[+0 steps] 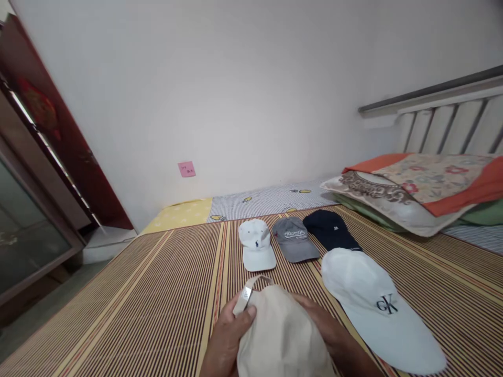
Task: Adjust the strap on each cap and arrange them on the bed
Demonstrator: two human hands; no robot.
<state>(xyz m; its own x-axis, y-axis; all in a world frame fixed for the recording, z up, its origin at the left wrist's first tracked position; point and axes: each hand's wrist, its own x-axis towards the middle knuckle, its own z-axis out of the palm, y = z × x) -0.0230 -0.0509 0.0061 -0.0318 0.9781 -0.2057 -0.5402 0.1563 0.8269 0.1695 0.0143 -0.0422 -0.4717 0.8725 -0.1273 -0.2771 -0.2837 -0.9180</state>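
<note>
Low in the middle of the view I hold a beige cap (pixel 281 335) with both hands. My left hand (pixel 230 335) grips its left side beside the metal strap buckle (pixel 247 293). My right hand (pixel 324 324) is wrapped round its right side, partly hidden behind the fabric. Just to the right lies a large white cap with a dark "CK" logo (pixel 377 309). Farther back, three caps lie in a row: a white one (pixel 256 245), a grey one (pixel 294 239) and a dark navy one (pixel 330 229).
Everything lies on a striped woven mat (pixel 157 293) covering a bed. Stacked pillows (pixel 416 191) lie at the right by the headboard (pixel 451 120). A white wall with a pink sticky note (pixel 186 168) stands behind. A dark red door and a cabinet (pixel 35 173) are at the left.
</note>
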